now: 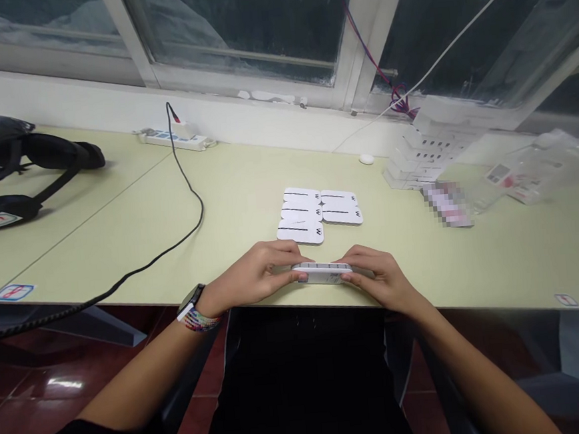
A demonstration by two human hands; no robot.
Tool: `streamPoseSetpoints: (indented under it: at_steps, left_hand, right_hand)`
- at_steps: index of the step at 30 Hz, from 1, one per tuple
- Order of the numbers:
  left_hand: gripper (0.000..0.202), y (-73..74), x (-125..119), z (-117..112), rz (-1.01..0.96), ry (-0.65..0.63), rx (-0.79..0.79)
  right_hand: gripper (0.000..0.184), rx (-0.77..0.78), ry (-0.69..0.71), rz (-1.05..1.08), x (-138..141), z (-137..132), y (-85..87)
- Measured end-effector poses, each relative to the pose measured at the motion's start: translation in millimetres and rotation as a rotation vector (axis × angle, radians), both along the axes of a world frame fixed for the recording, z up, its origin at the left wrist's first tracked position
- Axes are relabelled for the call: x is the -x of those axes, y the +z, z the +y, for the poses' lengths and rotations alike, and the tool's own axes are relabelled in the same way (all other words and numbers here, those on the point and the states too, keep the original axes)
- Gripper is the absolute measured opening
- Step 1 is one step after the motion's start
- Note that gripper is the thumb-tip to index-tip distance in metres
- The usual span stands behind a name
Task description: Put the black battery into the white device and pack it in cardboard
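Note:
Near the front edge of the table, a flat white rectangular piece [321, 272] is held on its edge between both hands. A row of short dark marks runs along its upper side, and faint print shows on the face toward me. My left hand [261, 271] pinches its left end with thumb and fingers. Its right end is gripped by my right hand [377, 273] in the same way. Just beyond the hands, several white rounded pieces with a black line and a "W"-like mark lie flat in two columns, a left column [300, 219] and a right column [339, 208].
A black cable [186, 178] runs from a power strip [176, 139] across the table's left part. Black headgear [30, 170] lies far left. Stacked white boxes [422, 153], a small white oval object [366, 159] and a clear plastic bag [540, 164] are at the right back.

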State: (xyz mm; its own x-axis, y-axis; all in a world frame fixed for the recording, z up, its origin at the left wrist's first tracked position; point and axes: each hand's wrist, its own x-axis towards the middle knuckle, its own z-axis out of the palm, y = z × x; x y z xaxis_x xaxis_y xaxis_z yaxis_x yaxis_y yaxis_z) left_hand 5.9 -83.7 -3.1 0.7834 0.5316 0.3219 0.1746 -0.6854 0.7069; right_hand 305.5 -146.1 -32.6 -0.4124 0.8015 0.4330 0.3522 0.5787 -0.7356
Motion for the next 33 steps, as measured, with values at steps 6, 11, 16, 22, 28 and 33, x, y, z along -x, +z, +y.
streamPoseSetpoints:
  at_steps: [6,11,16,22,28,33]
  left_hand:
    - [0.025,-1.5,-2,1,0.057,0.058,0.024]
    - [0.014,-3.9,-2,2,0.156,0.06,-0.011]
    - [0.014,-3.0,-2,2,0.169,0.011,-0.024]
    - [0.021,-6.2,-3,2,0.16,0.019,-0.043]
    - [0.03,-3.5,-2,3,0.148,-0.025,-0.048]
    - [0.034,-10.2,-2,4,0.139,-0.016,-0.134]
  right_hand:
    - [0.016,0.004,-0.048,-0.033,3,3,-0.7]
    - [0.011,0.045,-0.056,-0.115,5,4,-2.6]
    - [0.013,0.053,-0.014,-0.135,5,2,-0.3]
    - [0.01,0.003,-0.076,-0.128,6,3,-1.9]
    - [0.018,0.029,-0.047,-0.121,4,1,-0.4]
    - [0.032,0.071,0.006,-0.16,2,-2,5.4]
